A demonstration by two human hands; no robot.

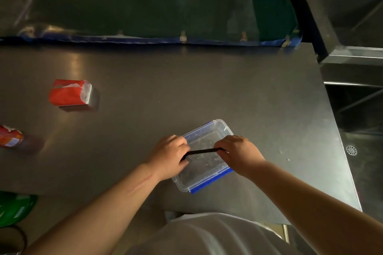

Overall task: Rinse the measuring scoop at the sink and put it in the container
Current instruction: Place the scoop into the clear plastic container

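Note:
A clear plastic container [217, 128] with blue clips stands open on the steel counter, near the front edge. Over it I hold a thin black measuring scoop [202, 151] level, its handle spanning between both hands. My left hand [169, 156] is closed around the scoop's left end, hiding that end. My right hand [238, 154] pinches the right end of the handle. The scoop's bowl is not visible.
The steel sink [360, 130] with its round drain lies to the right of the counter. A red carton [69, 94] and a red packet [9, 136] lie at the left. A green bag [14, 209] sits at the front left corner.

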